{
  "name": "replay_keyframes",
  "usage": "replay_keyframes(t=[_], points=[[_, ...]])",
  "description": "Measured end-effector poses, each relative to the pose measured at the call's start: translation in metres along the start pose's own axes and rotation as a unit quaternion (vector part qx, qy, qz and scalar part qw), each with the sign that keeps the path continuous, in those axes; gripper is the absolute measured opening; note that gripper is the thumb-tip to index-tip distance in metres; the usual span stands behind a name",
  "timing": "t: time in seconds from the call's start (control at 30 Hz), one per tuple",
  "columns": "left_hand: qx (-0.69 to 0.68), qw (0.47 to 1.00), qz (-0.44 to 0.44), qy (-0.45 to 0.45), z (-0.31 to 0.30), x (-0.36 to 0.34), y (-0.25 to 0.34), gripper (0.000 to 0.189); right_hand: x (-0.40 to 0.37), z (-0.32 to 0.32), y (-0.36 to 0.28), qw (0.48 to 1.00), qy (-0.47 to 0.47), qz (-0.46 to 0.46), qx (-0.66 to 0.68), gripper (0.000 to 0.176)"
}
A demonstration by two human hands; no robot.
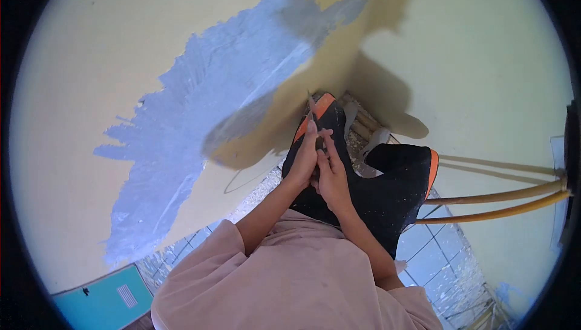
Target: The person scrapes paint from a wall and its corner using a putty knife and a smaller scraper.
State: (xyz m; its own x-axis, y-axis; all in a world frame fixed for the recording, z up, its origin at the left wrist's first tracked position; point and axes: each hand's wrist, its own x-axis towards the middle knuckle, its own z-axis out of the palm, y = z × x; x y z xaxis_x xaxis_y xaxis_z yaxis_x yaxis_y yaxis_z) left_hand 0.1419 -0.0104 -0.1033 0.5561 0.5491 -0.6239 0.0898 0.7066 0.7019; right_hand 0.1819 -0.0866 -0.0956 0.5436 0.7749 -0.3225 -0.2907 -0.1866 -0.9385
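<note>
My two hands meet in front of me, above my knees. My left hand is closed round a thin-bladed scraper, seen nearly edge-on, its tip pointing up and away. My right hand presses against the left one from the right side, its fingers curled at the tool's lower part. The palms and most of the handle are hidden between the hands. To the left, the cream wall carries a large bare blue-grey patch with ragged edges, apart from the blade.
My legs in black trousers with orange stripes are bent below. Two yellowish poles run to the right. Pale chips litter the tiled floor. A teal panel lies at lower left, and a second wall stands at right.
</note>
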Motion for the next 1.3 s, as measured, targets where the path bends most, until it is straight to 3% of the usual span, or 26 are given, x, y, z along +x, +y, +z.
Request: replay_keyframes(t=[0.13,0.2,0.27,0.33,0.47,0.57,0.63,0.73,0.77,0.83,0.9,0.93,1.0,1.07,1.1,1.13,1.2,1.3], points=[[-0.050,0.997,0.016,-0.058,-0.005,0.001,0.009,0.067,0.010,0.014,0.000,0.995,0.010,-0.037,-0.087,0.041],[0.008,0.994,0.071,0.084,-0.012,0.000,0.020,0.063,0.013,0.028,-0.008,0.993,0.012,-0.055,-0.104,0.040],[0.082,0.994,0.048,0.062,-0.026,0.013,0.026,0.061,0.012,0.037,-0.010,0.999,0.004,-0.026,-0.030,0.040],[0.112,0.986,0.101,0.069,-0.024,0.014,0.025,0.059,0.019,0.041,-0.001,0.992,0.062,-0.087,-0.067,0.041],[0.044,0.992,0.097,0.073,-0.020,0.012,0.031,0.058,0.015,0.042,-0.011,0.997,0.052,-0.050,-0.025,0.040],[0.045,0.994,0.076,0.069,-0.024,0.012,0.039,0.055,0.019,0.048,-0.004,0.986,0.060,-0.126,-0.086,0.040],[0.098,0.984,0.129,0.069,-0.018,0.027,0.051,0.051,0.039,0.049,-0.015,0.996,0.064,-0.054,-0.009,0.041],[0.135,0.982,0.124,0.053,-0.012,0.032,0.055,0.048,0.047,0.038,-0.032,0.998,0.063,-0.020,0.005,0.041],[0.137,0.981,0.128,0.048,-0.012,0.024,0.051,0.048,0.037,0.037,-0.026,0.995,0.062,-0.081,0.013,0.041],[0.049,0.984,0.121,0.123,-0.015,-0.001,0.034,0.047,0.018,0.045,-0.006,0.994,0.046,-0.101,-0.019,0.040],[0.058,0.986,0.107,0.115,-0.024,-0.005,0.043,0.047,0.014,0.056,-0.004,0.992,0.041,-0.107,-0.061,0.039],[0.061,0.987,0.094,0.112,-0.026,-0.007,0.048,0.046,0.019,0.057,-0.008,0.992,0.045,-0.105,-0.059,0.039],[0.077,0.985,0.087,0.131,-0.016,0.013,0.053,0.044,0.033,0.049,-0.018,1.000,0.015,-0.010,0.020,0.038],[0.106,0.985,0.130,0.051,-0.009,0.036,0.053,0.043,0.049,0.032,-0.030,0.997,0.019,0.033,0.068,0.038],[0.102,0.985,0.131,0.053,-0.004,0.032,0.049,0.043,0.054,0.026,-0.035,0.991,0.023,0.065,0.115,0.038],[0.095,0.981,0.153,0.073,0.000,0.026,0.045,0.042,0.047,0.025,-0.033,0.992,0.021,0.061,0.112,0.038],[0.082,0.975,0.185,0.088,-0.001,0.012,0.042,0.042,0.022,0.027,-0.025,0.995,0.010,-0.095,-0.001,0.037],[-0.005,0.991,0.106,0.077,-0.021,-0.002,0.045,0.044,0.018,0.043,-0.026,0.997,-0.001,-0.076,0.013,0.036]])
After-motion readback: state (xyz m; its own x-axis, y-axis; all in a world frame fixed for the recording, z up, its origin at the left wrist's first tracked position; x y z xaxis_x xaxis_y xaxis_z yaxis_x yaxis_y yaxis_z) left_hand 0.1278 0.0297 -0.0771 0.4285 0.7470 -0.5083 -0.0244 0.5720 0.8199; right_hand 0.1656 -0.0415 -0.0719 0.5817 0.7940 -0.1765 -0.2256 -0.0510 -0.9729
